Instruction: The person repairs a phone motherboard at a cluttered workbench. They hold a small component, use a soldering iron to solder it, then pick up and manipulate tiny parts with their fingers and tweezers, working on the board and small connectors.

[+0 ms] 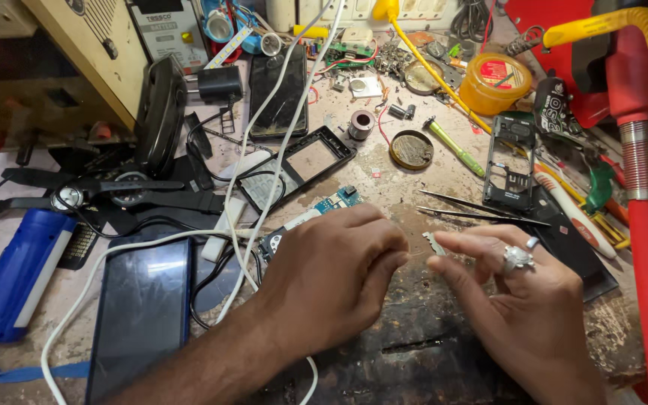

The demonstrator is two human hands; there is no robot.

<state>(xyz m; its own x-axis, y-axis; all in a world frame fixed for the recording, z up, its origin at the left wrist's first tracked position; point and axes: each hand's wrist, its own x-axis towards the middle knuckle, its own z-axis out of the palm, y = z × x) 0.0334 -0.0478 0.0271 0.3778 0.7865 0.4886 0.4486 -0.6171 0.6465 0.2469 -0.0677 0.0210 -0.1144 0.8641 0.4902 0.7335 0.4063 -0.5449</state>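
While the left hand (331, 281) rests curled over a blue circuit board (316, 214) mid-desk, the right hand (515, 300) pinches a small metal part (435, 242) just beside it. Tweezers (481, 210) lie behind, phone frame (298, 166) farther back.

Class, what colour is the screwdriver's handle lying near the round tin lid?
Light green screwdriver, beside the lid; head view.

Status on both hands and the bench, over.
Left hand on circuit board, fingers curled. Right hand pinching small metal part. Tweezers just beyond; white cable crosses the bench.
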